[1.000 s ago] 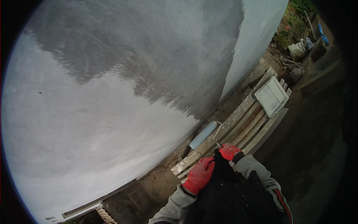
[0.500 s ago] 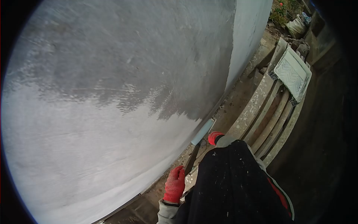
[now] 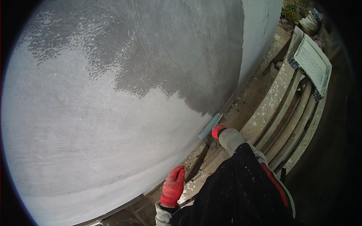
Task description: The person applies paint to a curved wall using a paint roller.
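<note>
My right hand (image 3: pixel 218 131), in a red glove, is closed round what must be the handle of a paint roller, though the fist hides the handle itself. The roller's pale blue-grey sleeve (image 3: pixel 208 128) lies against the lower edge of the wall (image 3: pixel 113 132). Fresh light coating covers the wall's left and lower part, with a ragged border against the darker grey area (image 3: pixel 188 64). My left hand (image 3: pixel 173 186), also red-gloved, hangs low near the wall's foot. Its fingers are loosely bent, and nothing shows in them.
A slatted, paint-spattered wooden bench (image 3: pixel 264 103) runs along my right side. On its far end rests a white paint tray (image 3: pixel 315 64) with a ribbed floor. Behind it are a pale sack (image 3: pixel 309 23) and plants (image 3: pixel 292 12).
My view has shifted, so the tray and bench sit further right. The roller has moved slightly with my right hand along the wall's lower edge. My left hand stays low.
</note>
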Action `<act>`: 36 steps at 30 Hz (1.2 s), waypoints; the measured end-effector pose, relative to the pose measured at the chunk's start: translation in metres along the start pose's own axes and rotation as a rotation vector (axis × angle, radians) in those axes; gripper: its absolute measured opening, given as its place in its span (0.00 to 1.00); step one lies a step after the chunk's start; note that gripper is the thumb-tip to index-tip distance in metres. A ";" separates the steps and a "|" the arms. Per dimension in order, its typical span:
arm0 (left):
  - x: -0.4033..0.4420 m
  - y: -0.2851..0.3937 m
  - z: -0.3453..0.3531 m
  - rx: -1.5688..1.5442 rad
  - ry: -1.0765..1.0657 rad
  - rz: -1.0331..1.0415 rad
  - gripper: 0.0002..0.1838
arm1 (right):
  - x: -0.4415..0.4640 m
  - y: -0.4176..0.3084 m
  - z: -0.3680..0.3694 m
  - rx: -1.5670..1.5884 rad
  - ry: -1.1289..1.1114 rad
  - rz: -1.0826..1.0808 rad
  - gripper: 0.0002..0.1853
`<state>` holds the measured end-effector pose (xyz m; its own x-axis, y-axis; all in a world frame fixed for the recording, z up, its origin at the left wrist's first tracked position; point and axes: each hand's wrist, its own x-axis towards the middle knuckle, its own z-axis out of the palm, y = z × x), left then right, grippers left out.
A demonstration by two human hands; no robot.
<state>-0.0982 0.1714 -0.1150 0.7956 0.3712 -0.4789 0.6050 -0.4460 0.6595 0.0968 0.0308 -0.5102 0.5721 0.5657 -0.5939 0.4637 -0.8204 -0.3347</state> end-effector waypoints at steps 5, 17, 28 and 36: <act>0.013 0.023 0.003 0.137 -0.146 0.137 0.15 | -0.133 -0.007 -0.078 -0.094 0.294 -0.310 0.16; -0.001 0.118 0.021 0.536 -0.414 0.594 0.15 | -0.415 -0.044 -0.187 0.753 0.575 -0.132 0.28; -0.029 0.153 0.020 0.481 -0.142 0.745 0.12 | -0.395 -0.053 -0.165 0.802 0.593 -0.069 0.29; -0.029 0.152 0.027 0.462 -0.128 0.766 0.11 | -0.335 -0.030 -0.082 0.752 0.505 0.058 0.29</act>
<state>-0.0281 0.0711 -0.0167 0.9664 -0.2435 -0.0828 -0.1620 -0.8264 0.5392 -0.0537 -0.1270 -0.2413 0.8914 0.3460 -0.2927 -0.0379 -0.5866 -0.8090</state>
